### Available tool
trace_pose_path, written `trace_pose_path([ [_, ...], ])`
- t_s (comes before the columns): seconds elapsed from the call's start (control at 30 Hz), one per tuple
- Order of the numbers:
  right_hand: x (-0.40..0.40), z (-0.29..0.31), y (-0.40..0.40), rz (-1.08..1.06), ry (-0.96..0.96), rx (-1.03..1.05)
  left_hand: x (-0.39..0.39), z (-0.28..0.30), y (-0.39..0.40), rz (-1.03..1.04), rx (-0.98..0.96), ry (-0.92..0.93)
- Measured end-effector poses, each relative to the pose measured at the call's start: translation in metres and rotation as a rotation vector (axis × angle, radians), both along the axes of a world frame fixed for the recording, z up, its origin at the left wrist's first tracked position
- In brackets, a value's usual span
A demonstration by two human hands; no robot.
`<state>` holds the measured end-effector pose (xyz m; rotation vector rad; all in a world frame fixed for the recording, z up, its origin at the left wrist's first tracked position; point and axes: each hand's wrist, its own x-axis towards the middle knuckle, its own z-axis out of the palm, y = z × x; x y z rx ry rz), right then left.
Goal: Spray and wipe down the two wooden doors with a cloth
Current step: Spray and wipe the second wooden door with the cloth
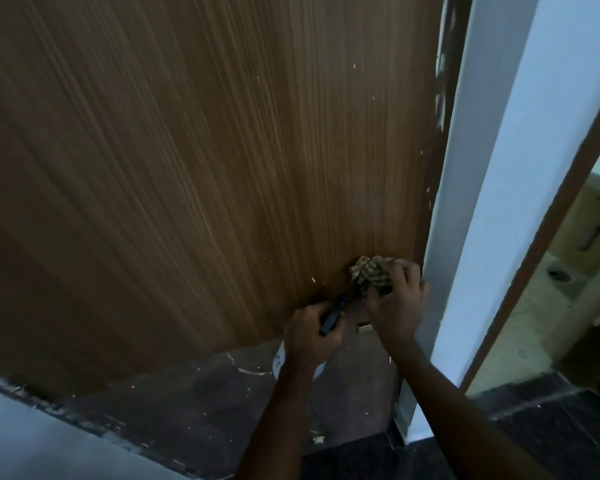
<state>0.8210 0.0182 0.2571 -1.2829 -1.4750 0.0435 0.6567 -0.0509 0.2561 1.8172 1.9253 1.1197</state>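
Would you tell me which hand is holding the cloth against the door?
The right hand presses the checked cloth on the door; the left hand grips a dark handle.

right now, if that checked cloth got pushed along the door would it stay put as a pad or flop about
Probably floppy: the checked cloth is crumpled into loose folds under the right hand, so it likely keeps shape only while pressed. It looks thin and light. On the smooth-looking wooden door it should slide easily.

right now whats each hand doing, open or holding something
Left hand: closed around a dark spray bottle.
Right hand: closed on the checked cloth, pressing it to the wooden door.
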Motion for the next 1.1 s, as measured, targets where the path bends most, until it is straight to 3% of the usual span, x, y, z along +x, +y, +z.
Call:
trace_pose_path([
  [0.17,0.007,-0.009,0.004,0.029,-0.071,0.047,0.009,-0.001,-0.001,0.016,-0.118,0.127],
  [0.57,0.010,-0.033,0.002,0.085,-0.375,0.144,0.014,0.017,0.008,0.003,0.243,-0.050],
  [0.77,0.014,-0.056,0.002,0.245,-0.649,0.181,0.016,0.022,0.012,0.012,0.331,-0.099],
  [1.1,0.021,-0.042,0.004,0.189,-0.577,0.102,0.023,0.009,0.009,-0.043,0.215,-0.106],
])
